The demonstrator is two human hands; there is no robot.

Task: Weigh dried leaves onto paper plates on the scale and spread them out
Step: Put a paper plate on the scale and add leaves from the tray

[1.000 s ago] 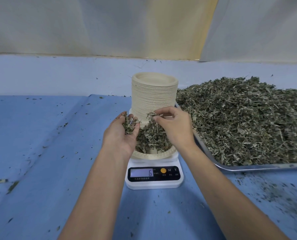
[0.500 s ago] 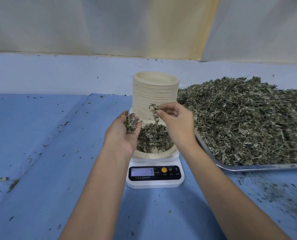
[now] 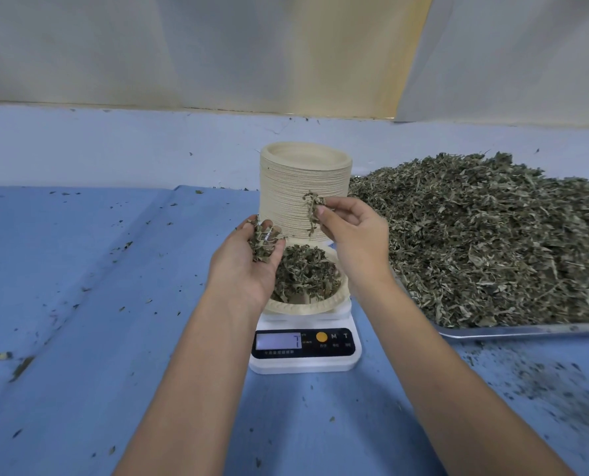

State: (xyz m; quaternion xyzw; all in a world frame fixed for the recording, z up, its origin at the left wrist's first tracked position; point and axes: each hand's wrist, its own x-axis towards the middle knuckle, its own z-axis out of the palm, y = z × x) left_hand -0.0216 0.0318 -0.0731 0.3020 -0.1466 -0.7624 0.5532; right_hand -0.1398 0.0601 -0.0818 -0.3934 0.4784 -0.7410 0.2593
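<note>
A blue-covered table (image 3: 97, 304) carried a white scale (image 3: 305, 365) at centre, a stack of paper plates (image 3: 286, 187) just behind it at 12 o'clock, seemingly on the cloth, and a metal tray (image 3: 526, 330) of dried leaves (image 3: 475, 242) at 3 o'clock. Leaf crumbs (image 3: 22, 367) lay scattered toward 9 and 4 o'clock.
</note>
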